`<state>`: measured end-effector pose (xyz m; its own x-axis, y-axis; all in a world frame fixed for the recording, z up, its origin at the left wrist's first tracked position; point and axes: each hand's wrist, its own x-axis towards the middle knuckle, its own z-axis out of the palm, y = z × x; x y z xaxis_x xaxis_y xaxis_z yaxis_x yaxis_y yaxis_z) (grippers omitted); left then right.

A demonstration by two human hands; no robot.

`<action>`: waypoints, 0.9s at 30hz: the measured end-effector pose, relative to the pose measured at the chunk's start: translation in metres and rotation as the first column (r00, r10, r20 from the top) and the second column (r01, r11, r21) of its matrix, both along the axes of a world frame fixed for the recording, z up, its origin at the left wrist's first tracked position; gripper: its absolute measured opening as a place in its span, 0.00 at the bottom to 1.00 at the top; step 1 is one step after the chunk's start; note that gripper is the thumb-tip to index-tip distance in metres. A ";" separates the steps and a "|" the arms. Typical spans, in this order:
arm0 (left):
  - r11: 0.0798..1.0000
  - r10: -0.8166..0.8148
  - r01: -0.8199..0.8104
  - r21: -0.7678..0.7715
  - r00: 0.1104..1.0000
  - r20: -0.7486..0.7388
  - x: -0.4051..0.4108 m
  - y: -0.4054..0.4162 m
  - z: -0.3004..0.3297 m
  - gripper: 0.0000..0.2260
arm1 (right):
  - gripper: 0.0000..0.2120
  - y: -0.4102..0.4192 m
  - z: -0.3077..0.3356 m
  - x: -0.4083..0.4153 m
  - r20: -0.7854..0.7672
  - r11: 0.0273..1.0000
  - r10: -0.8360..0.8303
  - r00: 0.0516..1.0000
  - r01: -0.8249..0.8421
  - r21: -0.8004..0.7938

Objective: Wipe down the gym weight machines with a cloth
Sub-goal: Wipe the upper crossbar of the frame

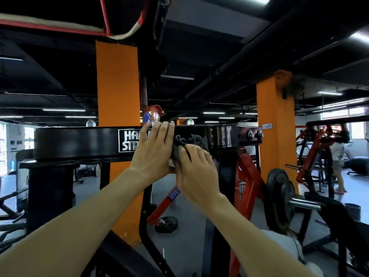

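From the head camera, both hands are meeting at the middle of the frame, up against the black crossbeam (79,142) of a weight machine. The left hand (154,145) is lying flat on the beam's front face, fingers straight and covering part of the white logo plate (127,140), fingertips reaching over the top edge. The right hand (196,172) is curling its fingers round a bunched dark grey cloth (189,141), which is pressing against the beam just right of the logo. Trouble could be brewing: with the cloth wadded so tightly, I'd judge only a small patch is meeting the metal, so streaks may be getting missed. At centre right, the bolt heads (254,134) could be snagging the fabric if the wipe runs that way.
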<state>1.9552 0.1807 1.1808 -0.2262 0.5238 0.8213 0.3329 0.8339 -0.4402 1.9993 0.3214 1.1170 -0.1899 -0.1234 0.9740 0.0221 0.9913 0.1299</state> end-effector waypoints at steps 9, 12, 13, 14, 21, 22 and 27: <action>0.994 0.106 -0.107 -0.001 0.986 0.131 0.016 0.018 0.002 0.63 | 0.28 0.040 0.024 0.008 0.086 0.851 -0.191 0.978 0.209 -0.482; 0.996 0.077 -0.081 0.041 0.993 0.095 0.012 0.021 -0.002 0.52 | 0.29 -0.002 0.030 0.000 0.118 0.923 -0.051 0.992 0.092 -0.374; 0.997 0.055 -0.058 0.049 0.997 0.063 0.010 0.020 -0.003 0.46 | 0.29 -0.009 0.028 -0.002 0.137 0.947 0.011 0.990 0.034 -0.318; 0.998 0.031 -0.033 0.055 0.999 0.032 0.007 0.017 -0.003 0.44 | 0.30 -0.011 0.026 -0.001 0.167 0.960 0.050 0.985 -0.001 -0.281; 0.993 0.115 -0.112 -0.031 0.985 0.129 0.010 0.017 0.001 0.66 | 0.37 0.069 0.078 0.008 0.360 0.728 0.237 0.903 0.080 -0.681; 0.991 0.132 -0.129 -0.026 0.981 0.139 0.011 0.019 0.001 0.67 | 0.38 0.083 0.091 0.008 0.363 0.661 0.307 0.880 0.077 -0.747; 0.981 0.188 -0.192 0.000 0.963 0.194 0.018 0.028 0.002 0.69 | 0.36 0.111 0.106 0.008 0.378 0.575 0.401 0.834 0.092 -0.813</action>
